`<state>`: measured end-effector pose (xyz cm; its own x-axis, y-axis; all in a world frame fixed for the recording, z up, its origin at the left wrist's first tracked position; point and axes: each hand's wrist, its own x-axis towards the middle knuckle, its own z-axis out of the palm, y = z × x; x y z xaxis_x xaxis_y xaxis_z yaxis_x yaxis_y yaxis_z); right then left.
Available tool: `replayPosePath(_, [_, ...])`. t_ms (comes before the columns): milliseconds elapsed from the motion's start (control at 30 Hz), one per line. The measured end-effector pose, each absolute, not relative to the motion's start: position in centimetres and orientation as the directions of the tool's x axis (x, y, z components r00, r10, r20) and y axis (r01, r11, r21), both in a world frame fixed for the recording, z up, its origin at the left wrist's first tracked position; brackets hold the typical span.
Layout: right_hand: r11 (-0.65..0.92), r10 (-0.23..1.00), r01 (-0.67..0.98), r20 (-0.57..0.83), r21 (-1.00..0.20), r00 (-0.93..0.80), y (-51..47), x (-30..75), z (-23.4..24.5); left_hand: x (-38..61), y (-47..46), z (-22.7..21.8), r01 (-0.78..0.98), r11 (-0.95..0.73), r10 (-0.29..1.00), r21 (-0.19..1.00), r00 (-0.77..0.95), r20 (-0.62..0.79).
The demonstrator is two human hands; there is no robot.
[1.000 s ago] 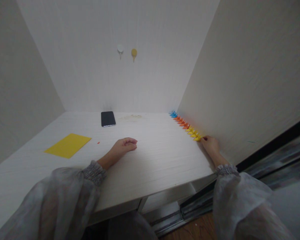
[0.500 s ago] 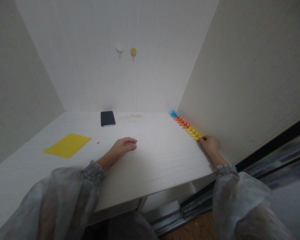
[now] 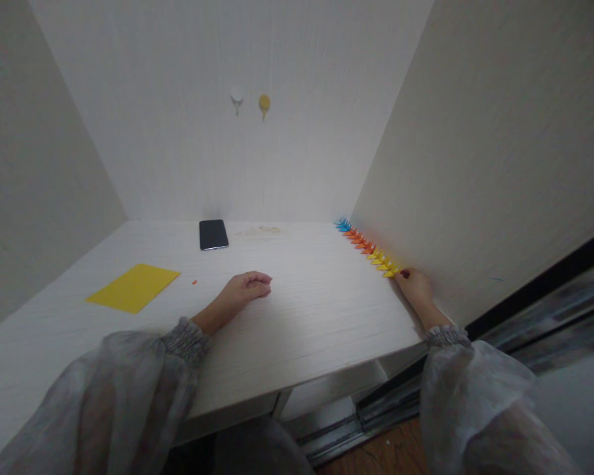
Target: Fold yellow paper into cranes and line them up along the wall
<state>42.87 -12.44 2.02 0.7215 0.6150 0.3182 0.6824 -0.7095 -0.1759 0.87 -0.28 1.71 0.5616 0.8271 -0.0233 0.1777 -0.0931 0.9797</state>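
A row of small folded paper pieces (image 3: 369,249), blue then orange then yellow, runs along the right wall on the white desk (image 3: 307,316). My right hand (image 3: 414,285) rests at the near end of the row, fingertips closed on the last yellow piece (image 3: 390,272). My left hand (image 3: 245,287) lies mid-desk with fingers curled loosely, nothing visible in it.
A yellow paper sheet (image 3: 133,287) lies at the left. A dark phone (image 3: 214,234) lies near the back wall. A tiny orange scrap (image 3: 195,282) sits beside the sheet. Two round hooks (image 3: 250,101) are on the back wall. Walls close in on three sides.
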Motion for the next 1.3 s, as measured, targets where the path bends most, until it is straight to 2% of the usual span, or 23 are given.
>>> replayPosePath(767, [-0.676, 0.594, 0.690, 0.362, -0.260, 0.718, -12.2, 42.9, 1.9, 0.8, -0.1, 1.4, 0.167, -0.094, 0.816, 0.981, 0.578, -0.021])
replayPosePath(967, [-0.637, 0.577, 0.693, 0.386, -0.339, 0.720, -12.7, 42.0, 2.5, 0.8, 0.0, 1.3, 0.168, -0.087, 0.821, 0.982, 0.570, -0.025])
replayPosePath(1100, [-0.495, 0.612, 0.741, 0.424, -0.454, 0.668, -12.4, 39.5, 3.3, 0.9, 0.2, 0.9, 0.101, -0.075, 0.808, 0.992, 0.590, 0.001])
replayPosePath(1200, [-0.262, 0.742, 0.791, 0.410, -0.552, 0.531, -10.8, 35.9, 3.6, 1.0, 0.1, 0.7, 0.053, -0.092, 0.802, 0.994, 0.595, 0.043])
replayPosePath(1300, [-0.025, 0.841, 0.774, 0.405, -0.633, 0.358, -8.4, 31.5, 3.6, 1.1, 0.0, 0.7, 0.026, -0.146, 0.803, 0.989, 0.587, 0.103])
